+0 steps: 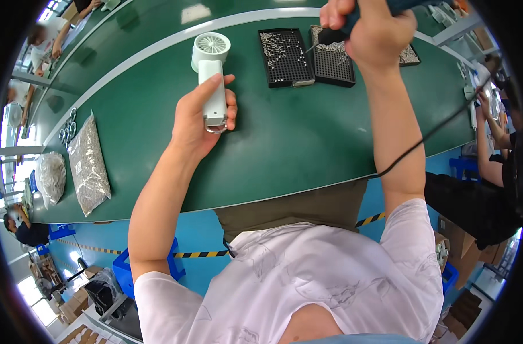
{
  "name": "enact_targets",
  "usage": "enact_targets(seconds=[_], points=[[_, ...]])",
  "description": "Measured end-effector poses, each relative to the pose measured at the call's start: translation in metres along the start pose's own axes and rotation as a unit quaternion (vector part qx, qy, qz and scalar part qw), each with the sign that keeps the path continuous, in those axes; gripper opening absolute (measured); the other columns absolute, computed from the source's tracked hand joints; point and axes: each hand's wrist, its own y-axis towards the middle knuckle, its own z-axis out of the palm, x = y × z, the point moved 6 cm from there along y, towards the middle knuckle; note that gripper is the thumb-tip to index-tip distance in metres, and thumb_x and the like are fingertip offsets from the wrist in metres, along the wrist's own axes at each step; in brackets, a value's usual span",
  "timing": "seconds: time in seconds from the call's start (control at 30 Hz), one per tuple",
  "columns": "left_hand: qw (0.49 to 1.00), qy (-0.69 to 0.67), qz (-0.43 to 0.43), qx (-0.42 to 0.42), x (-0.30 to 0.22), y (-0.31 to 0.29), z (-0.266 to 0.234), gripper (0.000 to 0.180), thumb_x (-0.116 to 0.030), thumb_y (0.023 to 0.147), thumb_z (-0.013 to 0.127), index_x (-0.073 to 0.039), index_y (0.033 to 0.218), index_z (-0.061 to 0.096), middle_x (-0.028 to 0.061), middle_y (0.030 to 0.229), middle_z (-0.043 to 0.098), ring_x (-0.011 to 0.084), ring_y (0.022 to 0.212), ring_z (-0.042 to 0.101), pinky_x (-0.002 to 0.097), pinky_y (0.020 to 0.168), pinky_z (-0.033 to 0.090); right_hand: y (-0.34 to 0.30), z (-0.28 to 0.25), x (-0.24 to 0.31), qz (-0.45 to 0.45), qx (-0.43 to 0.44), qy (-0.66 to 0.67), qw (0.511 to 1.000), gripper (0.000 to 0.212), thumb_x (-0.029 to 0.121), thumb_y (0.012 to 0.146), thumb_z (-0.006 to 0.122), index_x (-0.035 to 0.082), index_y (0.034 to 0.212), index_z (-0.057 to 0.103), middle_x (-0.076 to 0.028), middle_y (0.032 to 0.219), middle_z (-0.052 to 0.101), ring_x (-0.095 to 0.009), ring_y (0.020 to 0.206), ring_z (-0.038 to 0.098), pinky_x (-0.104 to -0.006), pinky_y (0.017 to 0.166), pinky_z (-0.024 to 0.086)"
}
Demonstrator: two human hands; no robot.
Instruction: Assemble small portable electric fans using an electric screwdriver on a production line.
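Observation:
A pale green handheld fan rests in my left hand, my fingers wrapped around its handle. Its round grille is at the far end, and a metal ring hangs from the near end of the handle. High on the right, my right hand grips an electric screwdriver with a black nose; its upper part runs out of the picture. The thin bit points down-left over the black perforated screw trays. One tray has scattered small screws, and beside it another tray is more thickly covered.
A third tray sits partly behind my right wrist. A black cord crosses the table's right side. Left on the green table lie a bag of small parts, another plastic bag and scissors. Other people work at both sides.

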Motion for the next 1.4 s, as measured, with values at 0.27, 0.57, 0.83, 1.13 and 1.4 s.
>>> enact_targets(seconds=[0.27, 0.57, 0.83, 1.13, 1.4], points=[[0.992, 0.081, -0.098, -0.015, -0.007, 0.018, 0.014, 0.053, -0.041, 0.101, 0.063, 0.01, 0.117, 0.059, 0.0191, 0.084, 0.069, 0.0284, 0.069, 0.072, 0.0388, 0.062, 0.062, -0.016, -0.013, -0.039, -0.027, -0.009, -0.033, 0.999, 0.026, 0.014, 0.103, 0.065, 0.001, 0.082, 0.059, -0.005, 0.057, 0.055, -0.015, 0.042, 0.054, -0.0312, 0.043, 0.048], [0.993, 0.072, -0.092, 0.035, 0.008, 0.011, 0.014, 0.038, -0.02, 0.102, 0.068, 0.01, 0.122, 0.057, 0.0234, 0.11, 0.072, 0.0324, 0.102, 0.074, 0.0429, 0.088, 0.064, -0.018, -0.025, -0.051, -0.043, -0.1, -0.044, 0.993, 0.021, 0.017, 0.104, 0.064, -0.001, 0.093, 0.059, -0.005, 0.058, 0.054, -0.016, 0.042, 0.051, -0.0329, 0.043, 0.047], [0.987, 0.106, -0.093, 0.071, 0.008, 0.011, 0.014, 0.035, -0.013, 0.1, 0.069, 0.01, 0.123, 0.058, 0.0224, 0.113, 0.073, 0.0316, 0.104, 0.074, 0.0412, 0.088, 0.063, -0.018, -0.022, -0.056, -0.029, -0.109, -0.069, 0.991, 0.024, 0.018, 0.103, 0.066, -0.001, 0.09, 0.06, -0.005, 0.058, 0.053, -0.017, 0.041, 0.052, -0.0331, 0.043, 0.047], [0.984, 0.139, -0.098, 0.059, 0.011, 0.011, 0.014, 0.037, -0.016, 0.1, 0.069, 0.011, 0.123, 0.057, 0.0245, 0.113, 0.072, 0.0327, 0.104, 0.075, 0.0409, 0.087, 0.063, -0.016, -0.023, -0.062, -0.028, -0.095, -0.07, 0.993, 0.029, 0.017, 0.103, 0.067, 0.001, 0.08, 0.059, -0.005, 0.058, 0.054, -0.017, 0.041, 0.053, -0.0325, 0.042, 0.048], [0.985, 0.132, -0.097, 0.05, 0.012, 0.012, 0.014, 0.034, -0.017, 0.099, 0.071, 0.009, 0.12, 0.061, 0.0202, 0.11, 0.074, 0.0284, 0.102, 0.076, 0.0365, 0.085, 0.063, -0.014, -0.024, -0.066, -0.036, -0.068, -0.091, 0.993, 0.033, 0.016, 0.103, 0.066, 0.003, 0.074, 0.058, -0.004, 0.056, 0.054, -0.015, 0.041, 0.053, -0.0294, 0.042, 0.047]])
